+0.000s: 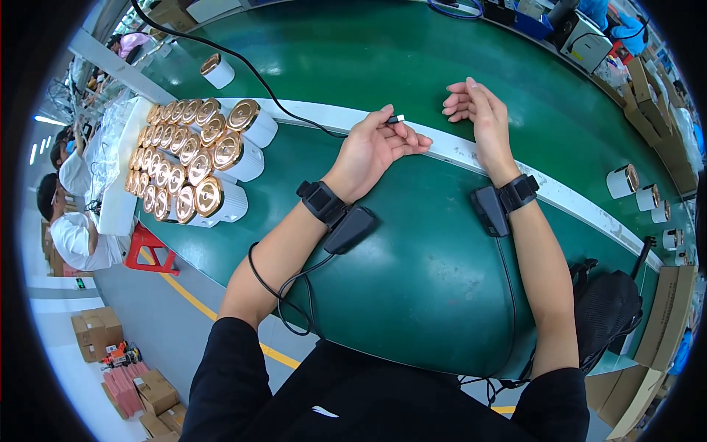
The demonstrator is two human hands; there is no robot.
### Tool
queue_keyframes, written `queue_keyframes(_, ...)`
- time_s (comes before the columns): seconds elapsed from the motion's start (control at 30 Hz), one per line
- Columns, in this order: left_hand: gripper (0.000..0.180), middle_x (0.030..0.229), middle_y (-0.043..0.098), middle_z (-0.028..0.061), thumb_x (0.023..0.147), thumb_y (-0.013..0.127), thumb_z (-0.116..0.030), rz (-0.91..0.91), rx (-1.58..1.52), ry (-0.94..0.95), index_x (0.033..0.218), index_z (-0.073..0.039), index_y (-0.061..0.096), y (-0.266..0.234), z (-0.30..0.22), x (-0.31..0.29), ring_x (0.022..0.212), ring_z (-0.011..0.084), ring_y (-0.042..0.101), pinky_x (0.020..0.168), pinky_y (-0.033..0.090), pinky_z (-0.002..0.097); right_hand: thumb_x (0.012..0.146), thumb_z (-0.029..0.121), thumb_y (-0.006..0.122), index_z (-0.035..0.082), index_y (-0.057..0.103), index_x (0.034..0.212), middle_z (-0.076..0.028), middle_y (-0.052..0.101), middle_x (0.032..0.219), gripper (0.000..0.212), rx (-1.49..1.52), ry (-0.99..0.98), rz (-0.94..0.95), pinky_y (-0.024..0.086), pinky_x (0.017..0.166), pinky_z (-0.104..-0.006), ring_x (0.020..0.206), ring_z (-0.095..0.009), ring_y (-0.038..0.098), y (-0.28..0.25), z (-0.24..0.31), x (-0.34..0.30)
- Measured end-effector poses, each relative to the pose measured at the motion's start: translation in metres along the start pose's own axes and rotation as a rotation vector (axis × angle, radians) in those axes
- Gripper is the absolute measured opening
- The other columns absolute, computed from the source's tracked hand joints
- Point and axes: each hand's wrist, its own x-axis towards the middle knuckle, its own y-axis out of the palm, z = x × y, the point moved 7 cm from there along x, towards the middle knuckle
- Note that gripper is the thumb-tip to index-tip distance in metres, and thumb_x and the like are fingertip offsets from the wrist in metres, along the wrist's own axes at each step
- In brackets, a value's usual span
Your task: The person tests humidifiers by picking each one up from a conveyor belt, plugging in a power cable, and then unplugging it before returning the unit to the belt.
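My left hand [374,149] pinches the end of a black cable [254,71] between thumb and forefinger, its other fingers loosely spread. The small light-coloured plug [398,118] sticks out past the fingertips, pointing right. This cable comes down from the upper left, over the white rail [451,149]. To the right, my right hand [482,118] is open and holds nothing, its fingers slightly bent and apart. It hovers around the rail's far side. Each wrist wears a black strap with a dark box and a thin wire.
Several white canisters with shiny copper lids [227,150] stand packed at the left of the green table [420,287]. One more canister [217,71] stands beyond the rail; several others [622,181] line the far right. A black bag [607,313] lies near my right elbow. People work at left.
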Motion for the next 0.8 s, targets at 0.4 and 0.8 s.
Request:
queue_keyframes(0.4,0.035,0.077,0.058,0.0111,0.101,0.041,-0.032,0.0,0.024,0.007,0.079,-0.005,0.048,-0.0009,-0.0005,-0.001,0.097,0.0294,0.062,0.097,0.045,0.0419,0.101,0.031,0.045,-0.003,0.062,0.099,-0.007,0.062,0.083,0.038,0.013,0.009,-0.015,0.048,0.069,-0.0259,0.075,-0.013,0.059,0.0002,-0.001,-0.0005)
queue_keyframes(0.8,0.035,0.077,0.057,0.011,0.101,0.041,-0.032,0.004,0.035,0.017,0.078,-0.005,0.048,-0.0015,-0.0011,0.0001,0.095,0.0284,0.061,0.097,0.046,0.042,0.101,0.031,0.045,-0.003,0.061,0.099,-0.007,0.062,0.082,0.038,0.006,0.002,0.007,0.048,0.068,-0.0262,0.075,-0.014,0.059,0.0023,-0.0017,0.0013)
